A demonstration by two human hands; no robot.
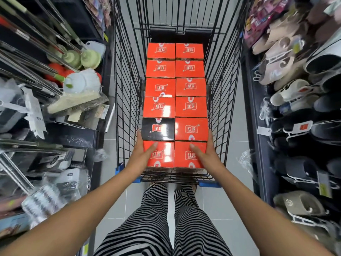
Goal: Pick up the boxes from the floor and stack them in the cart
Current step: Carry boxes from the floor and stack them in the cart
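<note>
Orange-red glossy cardboard boxes [190, 85] with white logo labels lie in the black wire shopping cart [125, 89]: two columns, six rows, tops level, edges touching. One black glossy box [158, 129] breaks the colour. It sits in the left column, second row, just beyond the left grip.

Left grip [143, 154], a bare hand: thumb flat on top of the nearest left orange-red box [164, 156]. Fingers run straight along that box's outer side, tips reaching up beside the black glossy box. Nothing curls round the box; the grip is wide and flat, pressed to the box's corner.

Right grip [204, 154], also bare: mirrored pose on the nearest right orange-red box [186, 157]. Thumb on the top face, fingers straight down the outer side, between box and cart wire. Wide, pressing, not clasping.

These two nearest boxes sit side by side between the grips, touching each other, at the cart's near end. Cannot tell whether the pair rests fully on what lies beneath or is partly borne by the hands.

Below both grips: blue plastic corner bumpers [209, 183] on the cart's near rim, black-and-grey striped trousers [147, 218], grey tiled floor [238, 126]. Out to the left of the left grip: dark shelving with long-handled mops and brushes [73, 102]. Out to the right of the right grip: racks of tagged slippers [287, 89].
</note>
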